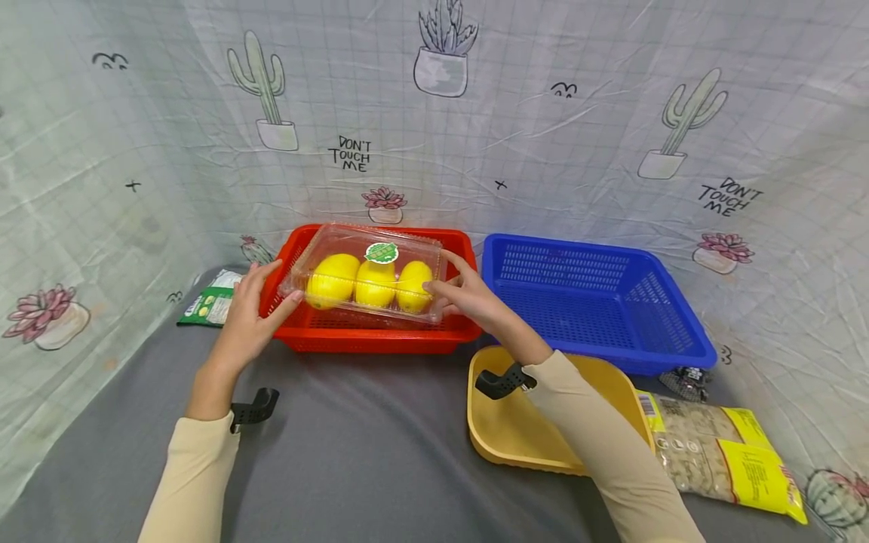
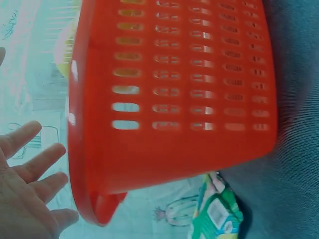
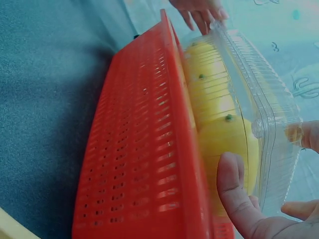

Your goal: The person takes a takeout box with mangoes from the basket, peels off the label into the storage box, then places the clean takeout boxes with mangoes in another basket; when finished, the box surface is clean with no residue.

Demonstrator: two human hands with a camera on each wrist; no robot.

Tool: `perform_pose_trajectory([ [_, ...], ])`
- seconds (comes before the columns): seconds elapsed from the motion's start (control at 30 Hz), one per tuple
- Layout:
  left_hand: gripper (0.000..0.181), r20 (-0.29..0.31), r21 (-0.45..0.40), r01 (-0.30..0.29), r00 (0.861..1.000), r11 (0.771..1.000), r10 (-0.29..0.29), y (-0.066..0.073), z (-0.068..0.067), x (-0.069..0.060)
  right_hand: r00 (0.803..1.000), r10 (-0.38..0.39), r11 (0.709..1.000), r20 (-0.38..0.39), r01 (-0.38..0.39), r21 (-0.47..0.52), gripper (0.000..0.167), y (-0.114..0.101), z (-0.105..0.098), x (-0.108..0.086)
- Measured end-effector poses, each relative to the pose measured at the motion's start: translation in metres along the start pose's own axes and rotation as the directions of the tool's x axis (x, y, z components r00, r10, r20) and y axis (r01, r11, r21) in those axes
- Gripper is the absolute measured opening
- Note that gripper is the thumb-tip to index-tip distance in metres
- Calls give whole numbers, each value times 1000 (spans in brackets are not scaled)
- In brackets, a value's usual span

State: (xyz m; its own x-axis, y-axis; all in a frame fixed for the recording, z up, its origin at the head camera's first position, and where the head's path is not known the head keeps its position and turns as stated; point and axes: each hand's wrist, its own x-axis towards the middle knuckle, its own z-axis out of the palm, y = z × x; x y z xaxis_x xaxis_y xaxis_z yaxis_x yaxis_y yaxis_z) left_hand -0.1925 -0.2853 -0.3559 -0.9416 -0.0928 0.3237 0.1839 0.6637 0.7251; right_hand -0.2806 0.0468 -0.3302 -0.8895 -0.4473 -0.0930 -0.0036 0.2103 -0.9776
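A clear plastic box (image 1: 407, 241) with several yellow fruits (image 1: 333, 279) and a green-and-white label sits tilted over the red basket (image 1: 366, 343). My right hand (image 1: 471, 298) grips its right end; the right wrist view shows the thumb (image 3: 234, 184) on the near side of the box (image 3: 279, 164) and fingers on the far side. At the box's left end, my left hand (image 1: 247, 320) has its fingers spread, the thumb by the near corner. In the left wrist view, the left hand (image 2: 30, 189) shows extended fingers beside the red basket (image 2: 184, 149).
A blue basket (image 1: 597, 302) stands right of the red one. In front of it is a yellow tray (image 1: 502, 422), partly under my right forearm. A yellow-and-clear food bag (image 1: 726, 452) and a dark packet (image 1: 687, 381) lie at the right, a green-and-white packet (image 1: 213, 302) at the left.
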Motion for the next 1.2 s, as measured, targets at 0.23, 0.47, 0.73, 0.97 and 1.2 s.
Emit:
perform_pose_trajectory([
  [0.23, 76, 26, 12, 5, 1000, 1000, -5, 8, -2, 3, 999, -21, 1000, 24, 21, 16, 74, -7, -3, -5],
  [0.47, 73, 30, -75, -41, 999, 996, 43, 16, -5, 4, 1000, -27, 1000, -3, 27, -16, 74, -18, -4, -14],
  [0.73, 70, 28, -139, -66, 997, 988, 71, 20, -6, 0, 999, -51, 998, -8, 50, -38, 73, -25, -8, -23],
  [0.97, 70, 23, -119, -84, 996, 989, 88, 25, -9, -4, 996, -84, 996, 7, 84, -36, 72, -29, -9, -34],
  [1.2, 75, 4, -117, -103, 995, 988, 104, 31, -14, -10, 992, -125, 990, 16, 125, -70, 71, -34, -10, -45],
])
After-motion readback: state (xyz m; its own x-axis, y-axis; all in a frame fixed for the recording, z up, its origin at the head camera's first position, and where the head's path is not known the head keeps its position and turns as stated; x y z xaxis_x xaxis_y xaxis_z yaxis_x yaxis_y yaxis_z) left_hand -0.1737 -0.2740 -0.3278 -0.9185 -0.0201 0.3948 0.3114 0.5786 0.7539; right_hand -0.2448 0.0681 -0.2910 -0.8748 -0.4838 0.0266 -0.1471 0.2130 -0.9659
